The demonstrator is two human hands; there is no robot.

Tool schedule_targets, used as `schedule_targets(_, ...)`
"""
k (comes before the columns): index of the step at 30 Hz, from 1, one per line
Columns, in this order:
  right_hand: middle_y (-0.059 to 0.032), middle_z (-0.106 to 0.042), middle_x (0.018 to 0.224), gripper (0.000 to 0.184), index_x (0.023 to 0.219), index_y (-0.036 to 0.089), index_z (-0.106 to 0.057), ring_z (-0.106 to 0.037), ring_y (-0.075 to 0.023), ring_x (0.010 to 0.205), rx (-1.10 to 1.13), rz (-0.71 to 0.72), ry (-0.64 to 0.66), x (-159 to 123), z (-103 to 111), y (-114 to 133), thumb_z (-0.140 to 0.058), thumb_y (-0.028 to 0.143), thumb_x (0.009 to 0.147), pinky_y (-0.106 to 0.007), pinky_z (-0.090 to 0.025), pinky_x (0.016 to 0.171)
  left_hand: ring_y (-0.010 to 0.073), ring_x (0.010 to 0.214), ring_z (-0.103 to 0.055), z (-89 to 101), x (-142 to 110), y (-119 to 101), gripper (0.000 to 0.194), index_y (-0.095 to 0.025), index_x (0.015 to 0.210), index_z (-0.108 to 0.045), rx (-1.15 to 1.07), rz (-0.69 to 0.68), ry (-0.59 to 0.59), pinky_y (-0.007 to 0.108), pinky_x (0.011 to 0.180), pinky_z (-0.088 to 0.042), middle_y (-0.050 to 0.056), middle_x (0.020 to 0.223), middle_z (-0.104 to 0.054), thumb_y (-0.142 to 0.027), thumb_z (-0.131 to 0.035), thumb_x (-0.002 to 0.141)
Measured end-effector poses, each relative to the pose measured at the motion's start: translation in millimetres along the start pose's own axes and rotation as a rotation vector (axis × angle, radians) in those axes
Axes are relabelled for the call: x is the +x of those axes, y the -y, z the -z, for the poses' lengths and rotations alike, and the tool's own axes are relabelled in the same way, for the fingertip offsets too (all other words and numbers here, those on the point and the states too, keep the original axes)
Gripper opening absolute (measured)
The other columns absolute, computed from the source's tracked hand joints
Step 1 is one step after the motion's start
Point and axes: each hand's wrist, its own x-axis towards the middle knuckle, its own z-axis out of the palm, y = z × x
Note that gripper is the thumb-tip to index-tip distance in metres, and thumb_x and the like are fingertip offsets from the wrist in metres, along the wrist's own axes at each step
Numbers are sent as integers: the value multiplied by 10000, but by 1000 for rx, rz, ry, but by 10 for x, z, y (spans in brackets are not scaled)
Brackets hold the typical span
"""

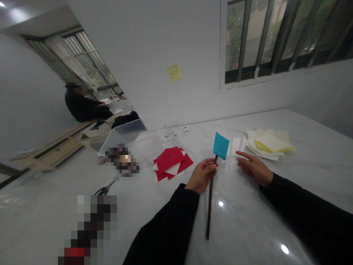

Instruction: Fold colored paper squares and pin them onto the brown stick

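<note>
My left hand (203, 173) is closed round the upper end of a thin dark brown stick (210, 209), which slants down toward the front of the table. Fixed to the stick's top is a blue paper pinwheel (221, 146), a small folded square with a pin-like dot at its middle. To its right hovers my right hand (255, 167), apart from the pinwheel, its index finger stretched out and the others loosely bent, with nothing in it. Left of my left hand lies a stack of red and white paper (173, 163).
Cream and yellow paper sheets (271, 143) lie at the right. Scissors (103, 189) rest at the left, near blurred-out items and a clear plastic bin (121, 130). A thin wire (170, 129) and a small white box (185, 129) sit by the wall. Another person (82, 105) sits far left.
</note>
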Motion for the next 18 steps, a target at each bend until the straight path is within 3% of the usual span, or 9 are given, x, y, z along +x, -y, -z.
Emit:
schedule_targets(2,12,-568,659,503,1124,203,-655,-360,-84,463,106,-65,140,-70,-32,-21,-707,557,771,-220,-231,407,74,666,-593,26,8,40,464,-124,1009,-646,7,-9,19,221,683,-442,38,879,-684,-258,-878,631)
schedule_targets(3,1,-558,636,477,979,192,-697,-358,-86,456,133,-89,315,-109,-45,-39,-631,631,807,-227,-232,405,76,665,-595,41,14,58,467,-124,1016,-645,3,-16,26,221,682,-439,38,880,-685,-260,-877,634)
schedule_targets(5,0,-461,498,673,668,167,-683,-352,-101,434,147,-72,716,-184,-71,-80,-420,757,859,-254,-269,423,76,666,-597,67,24,86,459,-126,1016,-644,-10,-21,34,219,676,-431,37,876,-684,-262,-873,641)
schedule_targets(7,3,-398,445,710,514,178,-603,-370,-114,458,142,15,849,-239,-97,-108,-384,743,884,-271,-310,468,78,671,-601,83,29,100,450,-127,1012,-644,-20,-15,42,220,681,-429,38,879,-686,-259,-870,646)
schedule_targets(9,14,-390,468,629,509,185,-564,-357,-112,481,95,43,729,-252,-116,-109,-486,689,876,-266,-303,481,83,672,-605,84,25,103,451,-129,1010,-645,-24,-3,47,225,684,-429,40,883,-689,-258,-872,642)
schedule_targets(12,33,-414,542,460,675,200,-621,-335,-106,488,-15,-1,351,-185,-94,-75,-602,630,837,-249,-282,458,88,660,-602,64,5,96,455,-129,992,-650,-18,-3,42,229,669,-423,35,859,-687,-259,-880,622)
schedule_targets(14,13,-512,650,392,872,220,-672,-401,-115,527,-60,12,82,-111,-44,-58,-665,604,790,-243,-325,462,89,654,-596,46,-11,94,458,-124,980,-656,-1,-2,48,231,657,-416,37,845,-687,-263,-886,608)
schedule_targets(16,-23,-613,837,495,1072,248,-665,-489,-132,609,-84,41,-106,-43,15,-58,-731,589,720,-239,-389,487,93,655,-593,35,-22,100,473,-118,975,-662,24,4,65,240,665,-419,45,846,-692,-269,-894,591)
schedule_targets(18,-50,-650,1012,630,1212,283,-622,-559,-153,697,-104,32,-193,1,61,-70,-752,600,685,-242,-447,525,100,660,-594,31,-25,112,487,-116,968,-665,57,14,84,257,688,-429,52,841,-696,-277,-902,575)
